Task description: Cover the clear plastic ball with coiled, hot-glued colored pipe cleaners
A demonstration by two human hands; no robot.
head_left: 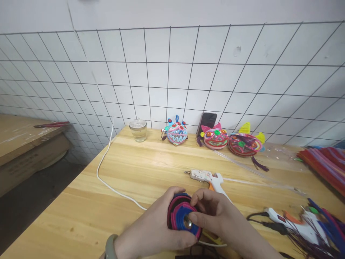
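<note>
Round piece: blue, pink and black coils point(181, 213), held up in front of the person, over the near part of the bench point(129, 162).
Disc: shiny and round point(188, 222), sat on the piece's blue middle.
Left hand: the left hand point(159, 226) was wrapped round the left side of the round piece, grasping it; grey-green bangle point(110, 246) on that wrist.
Right hand: the right hand point(218, 212) had fingers bent, thumb tip at the disc, forefinger near the coils; I couldn't tell whether it gripped anything.
Glue gun: white with orange trigger point(202, 175), lay just beyond the hands, nozzle pointing left.
Back row: blue face ornament point(177, 136), pink one point(215, 140), red one with yellow ears point(244, 146); last two sat side by side.
Phone: dark point(208, 118), leaned at the wall behind the pink one.
Glass: pale liquid inside point(138, 132), stood left of the ornaments.
White cable: looped point(104, 181) down the left side.
Right side: power strip point(280, 217) with black cords; red striped bundle point(323, 165) farther back.
</note>
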